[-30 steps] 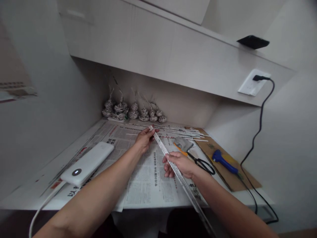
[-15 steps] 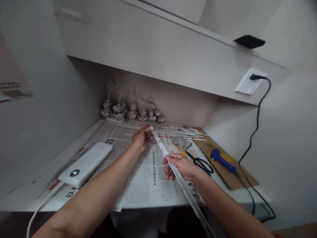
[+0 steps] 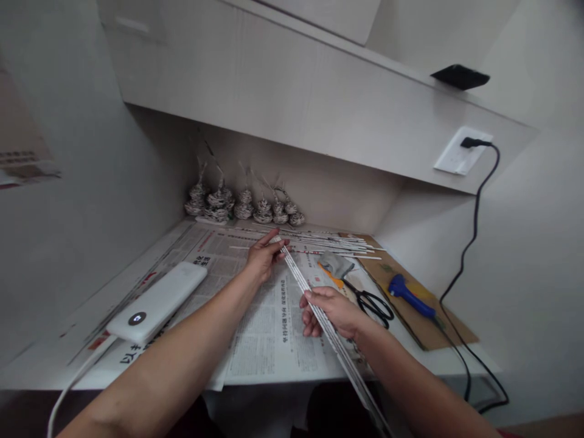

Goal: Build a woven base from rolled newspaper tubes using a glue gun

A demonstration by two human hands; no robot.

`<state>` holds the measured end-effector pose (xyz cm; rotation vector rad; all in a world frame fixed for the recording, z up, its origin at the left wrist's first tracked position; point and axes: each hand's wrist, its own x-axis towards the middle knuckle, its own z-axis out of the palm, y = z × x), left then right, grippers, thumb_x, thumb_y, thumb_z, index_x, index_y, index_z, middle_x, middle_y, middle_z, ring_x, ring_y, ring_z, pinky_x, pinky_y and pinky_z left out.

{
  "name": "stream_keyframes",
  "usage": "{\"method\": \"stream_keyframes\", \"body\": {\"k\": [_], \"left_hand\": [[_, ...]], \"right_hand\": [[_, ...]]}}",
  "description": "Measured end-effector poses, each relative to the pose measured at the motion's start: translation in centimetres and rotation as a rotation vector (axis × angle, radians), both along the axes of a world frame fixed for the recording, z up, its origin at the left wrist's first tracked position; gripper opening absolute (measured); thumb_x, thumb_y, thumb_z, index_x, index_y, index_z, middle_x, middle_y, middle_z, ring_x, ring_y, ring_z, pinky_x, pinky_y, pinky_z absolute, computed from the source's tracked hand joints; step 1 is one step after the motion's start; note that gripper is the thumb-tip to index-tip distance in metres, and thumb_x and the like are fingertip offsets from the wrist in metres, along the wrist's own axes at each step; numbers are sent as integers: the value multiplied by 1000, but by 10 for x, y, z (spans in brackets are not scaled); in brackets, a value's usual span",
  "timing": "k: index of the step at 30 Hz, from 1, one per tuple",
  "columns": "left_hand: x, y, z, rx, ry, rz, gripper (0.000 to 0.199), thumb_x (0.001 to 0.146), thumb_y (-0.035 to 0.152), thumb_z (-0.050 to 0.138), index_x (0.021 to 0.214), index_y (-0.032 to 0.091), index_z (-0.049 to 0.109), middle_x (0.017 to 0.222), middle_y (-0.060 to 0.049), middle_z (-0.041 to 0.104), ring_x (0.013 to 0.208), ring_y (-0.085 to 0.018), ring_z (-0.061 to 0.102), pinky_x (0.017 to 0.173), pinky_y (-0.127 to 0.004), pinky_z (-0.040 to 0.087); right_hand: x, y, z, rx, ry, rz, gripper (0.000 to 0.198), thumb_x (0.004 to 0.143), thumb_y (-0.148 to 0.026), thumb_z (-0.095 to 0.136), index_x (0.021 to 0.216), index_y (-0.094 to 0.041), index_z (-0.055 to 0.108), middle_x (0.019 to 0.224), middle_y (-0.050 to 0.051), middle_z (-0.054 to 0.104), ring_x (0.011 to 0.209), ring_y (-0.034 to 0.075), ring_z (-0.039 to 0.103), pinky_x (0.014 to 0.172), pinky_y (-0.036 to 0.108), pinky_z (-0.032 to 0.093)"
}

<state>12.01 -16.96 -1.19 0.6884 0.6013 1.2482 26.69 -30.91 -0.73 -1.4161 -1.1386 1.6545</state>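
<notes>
A bundle of thin rolled newspaper sticks point(image 3: 298, 277) slants from the middle of the table toward me, its near end past the front edge. My left hand point(image 3: 267, 254) pinches the far end between thumb and fingers. Lower down, my right hand point(image 3: 326, 310) is closed around the bundle, the thumb on top. Beneath both hands lies a spread newspaper point(image 3: 255, 340). More loose paper sticks point(image 3: 337, 243) lie just behind the left hand. Black-handled scissors point(image 3: 371, 304) rest to the right of my right hand, their blades partly covered by a grey cloth-like piece point(image 3: 336, 264).
Several gourd-shaped woven paper pieces point(image 3: 244, 205) line the back wall. A white power bank point(image 3: 159, 301) with a cable lies at left. At right, a blue glue gun point(image 3: 410, 295) rests on cardboard point(image 3: 438, 328); a black cord point(image 3: 469, 237) hangs from the wall outlet point(image 3: 463, 151).
My left hand has moved slightly right and closed on the far end of the bundle, where its fingers were apart beside it before. My right hand keeps its hold.
</notes>
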Motion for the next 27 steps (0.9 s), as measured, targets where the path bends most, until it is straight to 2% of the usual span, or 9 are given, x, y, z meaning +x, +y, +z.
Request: {"method": "stream_keyframes", "body": {"k": [5,11,15,27], "left_hand": [[0,2,-1,-9,-4,-4,42,73,3,66,114,13,62,84,-11,72,66,-16,70,48,-16,51],[0,1,-1,-11,-9,1,48,73,3,67,120,14,58,85,-11,72,67,-17,70,48,-16,52],[0,2,-2,-16,-4,-9,39,74,3,65,113,11,62,85,-11,72,66,-17,70,48,-16,53],[-1,4,-3,-36,0,-15,38,73,4,66,110,14,64,86,-11,72,65,-16,69,44,-15,50]], "right_hand": [[0,0,-1,2,2,1,30,84,-45,54,86,-15,53,57,0,61,49,16,65,39,20,45],[1,0,-1,-11,18,5,29,84,-44,54,87,-15,53,57,1,62,48,17,65,39,21,46],[2,0,-1,-15,27,10,28,85,-43,53,87,-15,53,57,1,62,48,17,65,40,21,47],[5,2,0,-40,45,34,30,84,-45,55,89,-15,54,59,1,62,50,17,66,40,20,45]]}}
